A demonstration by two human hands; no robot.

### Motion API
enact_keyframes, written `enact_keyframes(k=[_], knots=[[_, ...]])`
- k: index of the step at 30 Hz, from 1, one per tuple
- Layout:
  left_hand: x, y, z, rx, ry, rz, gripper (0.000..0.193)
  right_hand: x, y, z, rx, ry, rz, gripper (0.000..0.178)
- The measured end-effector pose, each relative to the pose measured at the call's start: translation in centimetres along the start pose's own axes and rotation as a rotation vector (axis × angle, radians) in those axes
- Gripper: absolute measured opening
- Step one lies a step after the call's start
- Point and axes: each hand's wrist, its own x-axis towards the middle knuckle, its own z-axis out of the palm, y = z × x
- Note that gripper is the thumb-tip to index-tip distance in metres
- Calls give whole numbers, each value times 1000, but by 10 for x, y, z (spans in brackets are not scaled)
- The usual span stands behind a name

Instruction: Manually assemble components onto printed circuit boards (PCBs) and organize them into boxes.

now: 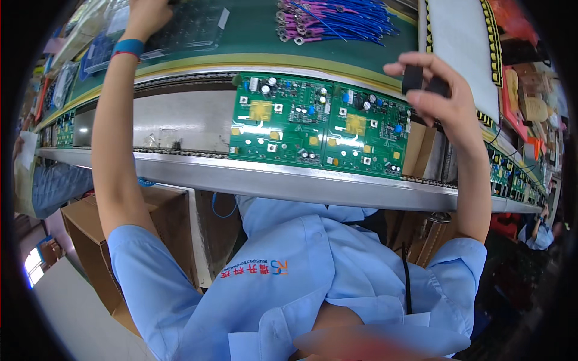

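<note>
My right hand [448,99] is raised just past the right end of a green circuit board panel [289,132]. Its thumb and fingers pinch a small black block [412,79], and a second black block [438,88] sits deeper in the same hand. The panel carries capacitors, blue parts and yellow patches, and lies across the rails of the conveyor line. Far to the left, my left hand [149,17] reaches over a clear plastic tray [201,27] with dark pieces in it. That hand wears a blue wristband, and its fingertips are too hidden at the picture's upper edge to read.
A bundle of blue wires with pink sleeves and ring terminals [331,21] lies on the green bench top. Right of it stands a white sheet with a black-and-yellow edge [460,51]. A metal rail [271,178] runs along the front. Below stands a cardboard box [162,210].
</note>
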Motion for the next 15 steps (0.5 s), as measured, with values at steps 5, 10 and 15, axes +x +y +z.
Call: enact_keyframes(k=[5,10,15], knots=[[1,-30,26,41,136,150,52,-45,2,23,-318,-42,-122,44],[4,10,-11,11,-134,67,61,-59,3,66,-683,-106,-269,50],[-8,14,-36,99,-163,160,65,-62,-4,78,-847,-126,-348,47]])
